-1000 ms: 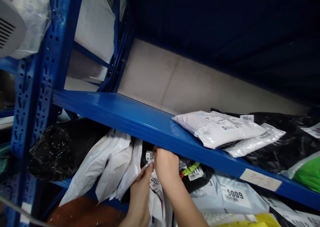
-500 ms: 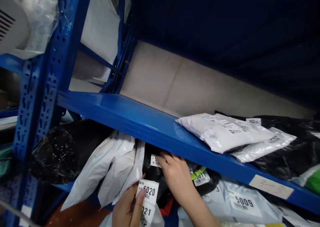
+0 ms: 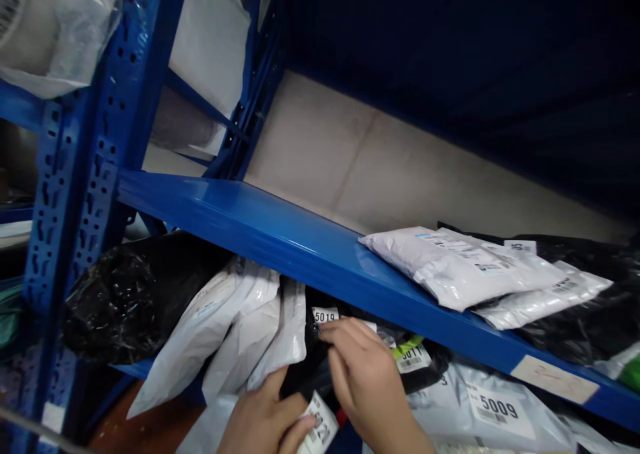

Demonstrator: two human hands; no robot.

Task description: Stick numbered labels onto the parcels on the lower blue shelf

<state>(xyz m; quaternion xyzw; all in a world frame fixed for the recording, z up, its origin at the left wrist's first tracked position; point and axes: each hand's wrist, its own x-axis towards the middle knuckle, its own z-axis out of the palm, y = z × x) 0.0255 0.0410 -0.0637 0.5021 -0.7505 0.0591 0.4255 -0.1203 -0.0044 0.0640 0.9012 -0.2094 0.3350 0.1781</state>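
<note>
My left hand [image 3: 265, 419] grips a white parcel by its numbered label [image 3: 320, 429] at the bottom of the view, thumb pointing up against the white bags [image 3: 240, 334]. My right hand [image 3: 363, 374] reaches under the blue shelf [image 3: 300, 247], fingers curled on a black parcel carrying a label marked 5019 [image 3: 325, 317]. Both hands work among upright parcels packed on the lower shelf.
White padded bags [image 3: 465, 267] and black bags [image 3: 590, 314] lie on the blue shelf at right. A black bag [image 3: 130, 294] sits at lower left. Parcels labelled 5011 [image 3: 413, 359] and 5009 [image 3: 497, 409] stand to the right. A blue perforated upright [image 3: 85, 174] rises at left.
My left hand has pulled the labelled white parcel lower and turned it. My right hand shifted onto the black parcel, whose 5019 label now shows. The view tilted slightly.
</note>
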